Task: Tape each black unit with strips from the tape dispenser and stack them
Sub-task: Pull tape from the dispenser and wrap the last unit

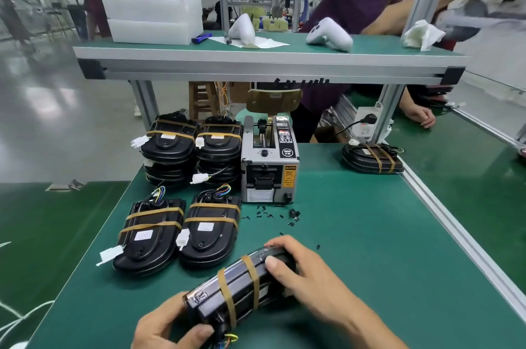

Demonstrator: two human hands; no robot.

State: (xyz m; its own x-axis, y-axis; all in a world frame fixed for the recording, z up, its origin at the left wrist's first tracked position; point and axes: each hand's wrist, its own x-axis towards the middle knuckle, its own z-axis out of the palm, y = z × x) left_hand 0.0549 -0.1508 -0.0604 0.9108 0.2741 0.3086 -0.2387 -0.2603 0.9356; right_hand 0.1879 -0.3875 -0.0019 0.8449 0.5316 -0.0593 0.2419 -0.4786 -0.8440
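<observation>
Both my hands hold one black unit (242, 289) on its edge near the table's front, with two tan tape strips wrapped across it. My left hand (168, 326) grips its near end, where coloured wires stick out. My right hand (307, 271) curls over its far end. The grey tape dispenser (269, 160) stands at the middle of the green mat. Two taped units (150, 234) (212, 230) lie flat left of my hands. Behind them rise two stacks of taped units (169, 146) (219, 146).
A further taped unit (371, 158) lies at the mat's right rear by an aluminium rail. Small black scraps (273, 216) litter the mat in front of the dispenser. A raised shelf (267, 59) with white housings spans the back. Another person works behind it.
</observation>
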